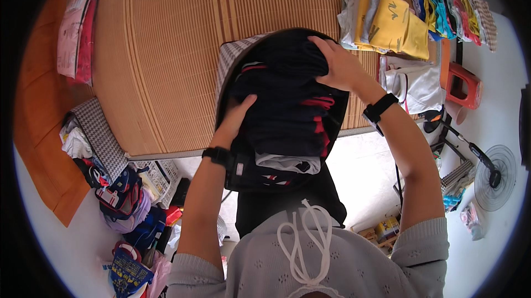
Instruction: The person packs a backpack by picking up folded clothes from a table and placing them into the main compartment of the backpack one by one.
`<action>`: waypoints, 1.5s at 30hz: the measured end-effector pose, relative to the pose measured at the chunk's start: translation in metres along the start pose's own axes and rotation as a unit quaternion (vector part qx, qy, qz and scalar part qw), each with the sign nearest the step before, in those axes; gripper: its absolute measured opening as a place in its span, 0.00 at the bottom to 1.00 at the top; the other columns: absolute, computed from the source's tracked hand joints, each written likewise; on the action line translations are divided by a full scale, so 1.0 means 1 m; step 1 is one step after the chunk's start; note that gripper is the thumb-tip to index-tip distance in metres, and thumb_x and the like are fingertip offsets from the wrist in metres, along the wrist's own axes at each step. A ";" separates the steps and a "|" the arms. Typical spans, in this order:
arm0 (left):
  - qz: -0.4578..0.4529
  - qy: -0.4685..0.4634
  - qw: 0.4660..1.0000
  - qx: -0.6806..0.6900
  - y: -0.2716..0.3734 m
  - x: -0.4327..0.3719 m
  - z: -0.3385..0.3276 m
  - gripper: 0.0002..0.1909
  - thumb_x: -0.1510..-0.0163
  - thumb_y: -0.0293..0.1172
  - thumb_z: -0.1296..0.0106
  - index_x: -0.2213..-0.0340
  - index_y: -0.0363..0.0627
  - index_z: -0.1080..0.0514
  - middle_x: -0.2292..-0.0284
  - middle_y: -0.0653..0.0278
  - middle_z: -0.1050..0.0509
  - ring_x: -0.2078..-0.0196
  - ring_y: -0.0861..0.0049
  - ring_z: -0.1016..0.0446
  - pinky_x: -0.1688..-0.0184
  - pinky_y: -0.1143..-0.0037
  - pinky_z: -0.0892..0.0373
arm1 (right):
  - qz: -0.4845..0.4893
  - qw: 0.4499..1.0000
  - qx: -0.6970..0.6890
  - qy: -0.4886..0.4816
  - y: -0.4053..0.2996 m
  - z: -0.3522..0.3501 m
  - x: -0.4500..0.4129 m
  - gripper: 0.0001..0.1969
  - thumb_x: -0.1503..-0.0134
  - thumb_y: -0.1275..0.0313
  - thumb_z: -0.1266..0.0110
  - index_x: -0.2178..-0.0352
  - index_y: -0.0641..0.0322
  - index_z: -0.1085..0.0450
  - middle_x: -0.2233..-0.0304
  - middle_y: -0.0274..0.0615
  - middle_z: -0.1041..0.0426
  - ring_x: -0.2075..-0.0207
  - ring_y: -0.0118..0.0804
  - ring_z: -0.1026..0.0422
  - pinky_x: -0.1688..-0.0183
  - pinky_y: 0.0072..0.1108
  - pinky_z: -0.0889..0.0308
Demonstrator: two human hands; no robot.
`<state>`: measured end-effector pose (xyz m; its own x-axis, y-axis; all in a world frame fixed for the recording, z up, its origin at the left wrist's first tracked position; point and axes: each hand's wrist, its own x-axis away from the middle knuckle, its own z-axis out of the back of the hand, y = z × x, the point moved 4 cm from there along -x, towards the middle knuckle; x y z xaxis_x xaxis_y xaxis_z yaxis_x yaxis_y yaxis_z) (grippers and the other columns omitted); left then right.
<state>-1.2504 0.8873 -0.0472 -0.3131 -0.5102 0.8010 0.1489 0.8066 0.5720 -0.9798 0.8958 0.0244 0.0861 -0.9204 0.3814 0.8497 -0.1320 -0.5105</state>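
Note:
A row of dark folded clothes [282,111], with red and white trim showing along some edges, is packed in an open black-rimmed storage bag [222,90]. The bag's outer side is grey checked fabric; it rests at the bed's near edge, over my lap. My left hand [239,117] grips the clothes from the left side, its thumb on top and its fingers hidden. At the far right of the bag, my right hand [338,63] is spread over a dark bundle, thumb and fingers around it. A light grey folded garment [288,163] lies at the near end of the row.
Yellow and grey folded clothes [390,24] and a white garment [412,84] lie right on the bed mat [174,49]. A pink plastic package [76,34] sits far left. A houndstooth storage box [101,136], backpacks [120,194], a red stool [464,86] and a fan [494,178] stand around.

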 end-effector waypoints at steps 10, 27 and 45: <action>0.122 0.053 0.987 -0.085 0.014 -0.050 -0.016 0.42 0.58 0.49 0.45 0.50 0.29 0.45 0.52 0.50 0.39 0.50 0.64 0.38 0.49 0.75 0.41 | -0.188 0.895 -0.370 0.162 0.082 -0.031 0.059 0.41 0.55 0.44 0.50 0.47 0.62 0.49 0.47 0.47 0.45 0.44 0.44 0.49 0.44 0.30 0.51; 0.176 -0.118 0.975 0.070 0.004 -0.060 -0.071 0.38 0.48 0.58 0.65 0.52 0.31 0.41 0.53 0.53 0.36 0.50 0.69 0.38 0.47 0.80 0.45 | -0.294 0.486 -0.821 -0.065 0.038 -0.119 0.038 0.36 0.48 0.43 0.63 0.48 0.61 0.46 0.48 0.42 0.41 0.49 0.40 0.39 0.46 0.31 0.44; 0.177 0.021 0.955 0.239 -0.076 0.004 -0.033 0.31 0.43 0.51 0.68 0.48 0.38 0.45 0.50 0.57 0.39 0.48 0.69 0.40 0.47 0.78 0.45 | -0.366 0.482 -0.792 -0.081 0.042 -0.189 0.124 0.35 0.47 0.43 0.69 0.46 0.58 0.49 0.49 0.47 0.40 0.49 0.43 0.39 0.46 0.35 0.44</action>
<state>-1.2315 0.8143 -0.0813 -0.2833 -0.1842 0.9412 -0.2090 0.9696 0.1268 -1.0316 0.7069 -0.0952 0.2130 -0.3906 0.8956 -0.7696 -0.6317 -0.0925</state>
